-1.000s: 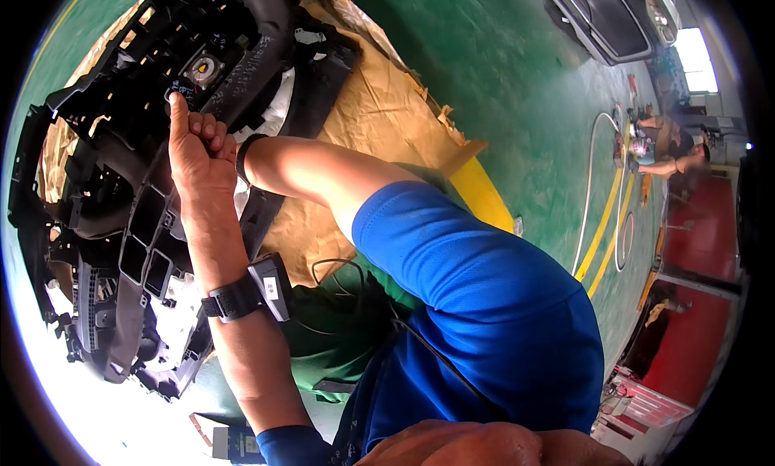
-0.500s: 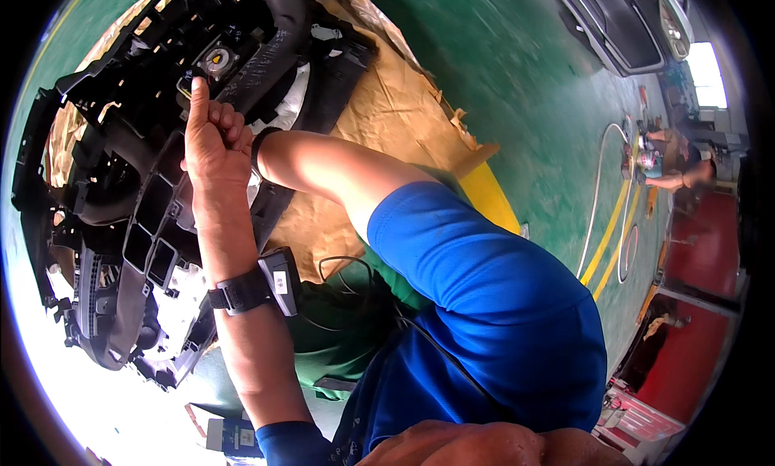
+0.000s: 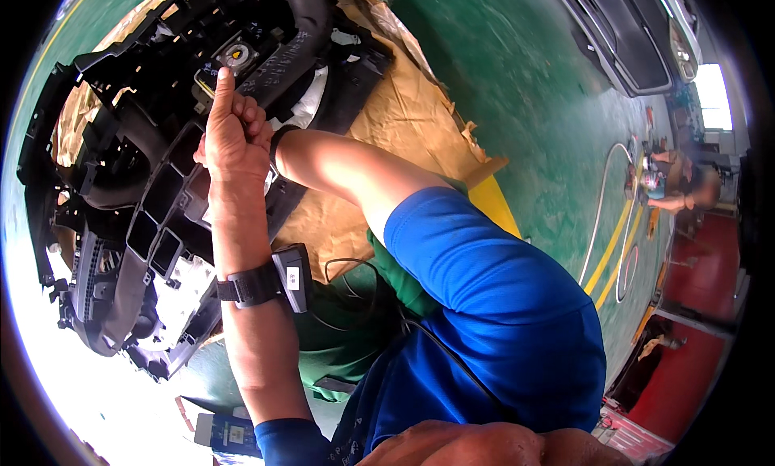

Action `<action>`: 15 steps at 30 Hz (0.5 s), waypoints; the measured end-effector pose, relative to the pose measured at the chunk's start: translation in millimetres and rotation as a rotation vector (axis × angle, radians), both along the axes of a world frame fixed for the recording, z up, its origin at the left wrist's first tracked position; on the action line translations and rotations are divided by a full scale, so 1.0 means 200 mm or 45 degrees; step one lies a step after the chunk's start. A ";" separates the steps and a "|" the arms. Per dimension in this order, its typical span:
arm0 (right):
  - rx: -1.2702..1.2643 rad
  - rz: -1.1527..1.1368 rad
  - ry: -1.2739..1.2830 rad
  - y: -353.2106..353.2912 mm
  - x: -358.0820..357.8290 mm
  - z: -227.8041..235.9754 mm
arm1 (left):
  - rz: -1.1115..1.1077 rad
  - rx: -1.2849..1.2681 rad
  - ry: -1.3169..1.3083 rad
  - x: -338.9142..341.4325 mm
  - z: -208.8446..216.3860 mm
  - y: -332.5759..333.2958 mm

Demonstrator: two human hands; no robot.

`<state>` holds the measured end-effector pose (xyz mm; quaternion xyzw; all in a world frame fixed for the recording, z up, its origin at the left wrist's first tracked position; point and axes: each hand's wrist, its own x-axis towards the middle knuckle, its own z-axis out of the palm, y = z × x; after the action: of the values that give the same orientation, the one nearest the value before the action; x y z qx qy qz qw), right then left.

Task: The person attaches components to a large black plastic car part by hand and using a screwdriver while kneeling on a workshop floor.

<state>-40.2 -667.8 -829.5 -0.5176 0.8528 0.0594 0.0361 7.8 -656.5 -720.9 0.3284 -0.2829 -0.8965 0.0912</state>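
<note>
My left hand [image 3: 234,143] is over a black plastic dashboard frame [image 3: 153,139], its thumb stretched out and its other fingers curled in. Whatever those fingers grip, if anything, is hidden. The thumb tip is just below a round metal-rimmed part [image 3: 236,56] with a yellow mark. My right hand [image 3: 274,147] reaches in from the right and lies mostly behind the left one, so its fingers are hidden. A small fingertip shows at the left hand's outer edge; I cannot tell whose it is. A grey box-shaped device [image 3: 292,279] is strapped to my left forearm.
Brown paper [image 3: 387,135] lies under and beside the frame. On the green floor [image 3: 517,119] are yellow lines and a pale hose [image 3: 592,216]. A dark car panel [image 3: 626,38] stands at the far right. Another person [image 3: 686,187] is near red cabinets [image 3: 698,260].
The whole view has shifted, so the frame and my arms appear farther right. My left thumb is a little nearer the round part. Both hands keep about the same pose.
</note>
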 end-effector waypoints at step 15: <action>1.580 0.123 1.320 -0.06 0.12 0.17 | 0.192 -0.039 -0.011 -0.01 -0.05 -0.04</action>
<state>-15.5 -679.8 -795.1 -0.3459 0.5495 0.7557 -0.0858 5.6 -664.1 -731.1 0.3512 -0.2716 -0.8812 0.1623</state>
